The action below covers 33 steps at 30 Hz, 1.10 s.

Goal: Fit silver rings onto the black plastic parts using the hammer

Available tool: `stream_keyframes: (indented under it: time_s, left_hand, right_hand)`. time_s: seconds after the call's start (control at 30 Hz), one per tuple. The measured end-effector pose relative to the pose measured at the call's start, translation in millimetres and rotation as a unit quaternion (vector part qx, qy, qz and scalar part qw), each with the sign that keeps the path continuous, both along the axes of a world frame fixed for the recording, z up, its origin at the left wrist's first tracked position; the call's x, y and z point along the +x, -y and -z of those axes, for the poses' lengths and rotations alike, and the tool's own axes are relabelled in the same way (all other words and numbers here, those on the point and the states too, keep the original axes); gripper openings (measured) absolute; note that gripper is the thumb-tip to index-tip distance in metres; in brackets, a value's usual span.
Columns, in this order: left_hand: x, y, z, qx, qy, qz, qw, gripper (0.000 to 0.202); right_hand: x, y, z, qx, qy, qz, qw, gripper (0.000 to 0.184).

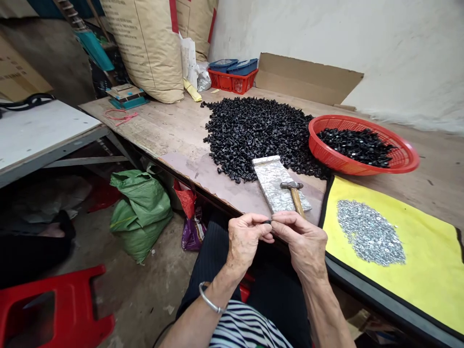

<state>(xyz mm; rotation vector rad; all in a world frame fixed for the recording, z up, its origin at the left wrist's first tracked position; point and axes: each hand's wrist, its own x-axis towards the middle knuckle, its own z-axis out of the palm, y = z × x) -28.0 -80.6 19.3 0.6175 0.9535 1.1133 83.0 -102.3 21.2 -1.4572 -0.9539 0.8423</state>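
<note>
My left hand (pixel 244 239) and my right hand (pixel 302 237) meet at the table's front edge, fingertips pinched together on a small black plastic clip (pixel 268 222) that the fingers mostly cover. Just beyond them lies a worn, whitish metal plate (pixel 273 181) with a raised far end. On it rests a hammer (pixel 292 185), its wooden handle running toward my right hand. A big heap of black clips (pixel 259 130) spreads over the table behind the plate. To the right, many small silver metal pieces (pixel 373 234) lie on a yellow cloth (pixel 427 261).
A red plastic basket (pixel 411 157) with black clips stands at the right. Behind the heap are a red crate (pixel 232 82), a cardboard sheet (pixel 308 77) and tall paper sacks (pixel 148 48). A green sack (pixel 139 212) and a red stool (pixel 72 299) stand on the floor at left.
</note>
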Motion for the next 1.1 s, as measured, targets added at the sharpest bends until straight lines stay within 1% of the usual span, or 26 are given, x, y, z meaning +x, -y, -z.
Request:
stream_keyframes:
  time_s: [0.07, 0.13, 0.2, 0.27, 0.33, 0.43, 0.63, 0.7, 0.8, 0.9, 0.97, 1.03, 1.1]
  left_hand:
    - [0.1, 0.0, 0.4, 0.003, 0.006, -0.003, 1.0, 0.015]
    - [0.0, 0.0, -0.2, 0.004, 0.012, -0.002, 1.0, 0.014]
    - [-0.2, 0.5, -0.9, 0.0, 0.02, 0.006, 1.0, 0.013]
    - [-0.2, 1.6, -1.0, -0.006, 0.031, 0.017, 0.999, 0.014]
    - [0.1, 2.7, -0.3, -0.01, 0.039, 0.025, 0.999, 0.014]
    - [1.0, 3.5, 0.4, -0.006, 0.051, 0.034, 0.998, 0.015]
    - [6.0, 3.1, -4.3, 0.014, 0.054, 0.057, 0.997, 0.013]
    - [9.6, 4.6, -4.0, 0.011, 0.071, 0.055, 0.996, 0.012]
    - [15.2, 7.5, -0.3, -0.003, 0.092, 0.045, 0.995, 0.01]
    - [18.9, 7.5, 3.1, -0.016, 0.094, 0.051, 0.994, 0.01]
    - [19.6, 5.0, 3.1, -0.019, 0.091, 0.058, 0.994, 0.012]
    - [19.1, 0.8, 1.6, -0.019, 0.083, 0.059, 0.995, 0.015]
    - [18.1, -4.7, -0.1, -0.017, 0.075, 0.05, 0.996, 0.018]
  right_hand:
    - [2.2, -2.5, -1.0, -0.05, -0.077, -0.012, 0.996, 0.02]
    - [3.7, -4.4, -2.0, -0.085, -0.132, -0.035, 0.987, 0.021]
    - [3.2, -4.9, -2.3, -0.096, -0.174, -0.044, 0.979, 0.019]
    - [0.1, -3.8, -1.8, -0.102, -0.212, -0.035, 0.971, 0.018]
    - [-4.4, -2.2, -1.3, -0.094, -0.22, -0.006, 0.971, 0.017]
    - [-9.3, -0.8, -2.6, -0.058, -0.203, 0.035, 0.977, 0.014]
    - [-5.2, 0.4, -10.4, -0.042, -0.26, 0.043, 0.964, 0.014]
    - [-4.4, 2.4, -8.6, -0.034, -0.257, 0.061, 0.964, 0.014]
    - [-4.9, 5.6, -0.9, -0.021, -0.235, 0.086, 0.968, 0.015]
    - [-3.7, 6.5, 4.8, -0.02, -0.194, 0.09, 0.977, 0.014]
    - [0.2, 6.1, 3.3, -0.031, -0.162, 0.068, 0.984, 0.015]
    - [7.7, 5.8, -2.0, -0.049, -0.124, 0.04, 0.99, 0.02]
    - [18.3, 6.4, -7.9, -0.066, -0.042, 0.045, 0.996, 0.029]
